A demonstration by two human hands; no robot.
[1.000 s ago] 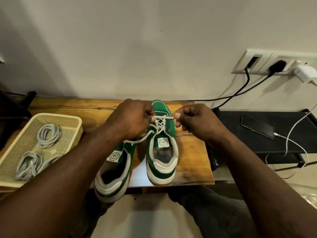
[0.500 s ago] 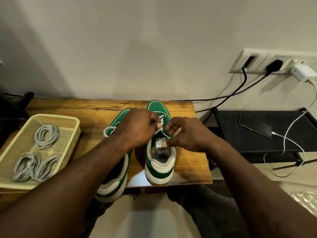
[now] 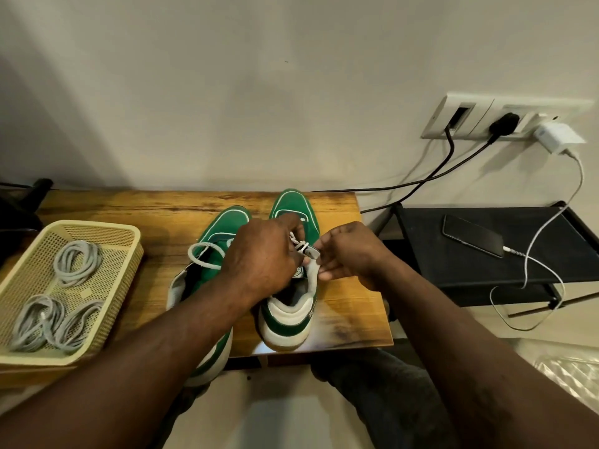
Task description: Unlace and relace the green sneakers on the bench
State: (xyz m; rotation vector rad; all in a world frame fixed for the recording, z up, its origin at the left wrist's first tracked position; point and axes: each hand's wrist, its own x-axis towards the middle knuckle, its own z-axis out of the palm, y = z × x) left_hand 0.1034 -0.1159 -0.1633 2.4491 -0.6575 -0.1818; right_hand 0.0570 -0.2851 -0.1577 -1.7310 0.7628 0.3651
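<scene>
At the lower left of the frame a yellow basket is sitting on the wooden bench, holding coiled grey cables. In the middle, the two green sneakers are standing side by side, toes toward the wall: the left sneaker is trailing a loose lace loop, and the right sneaker is lying just beside it. The left hand is curling its fingers around the white lace over the right sneaker's eyelets, while the right hand is pinching that lace between thumb and fingertips. At the right, a phone is lying on a black stand.
</scene>
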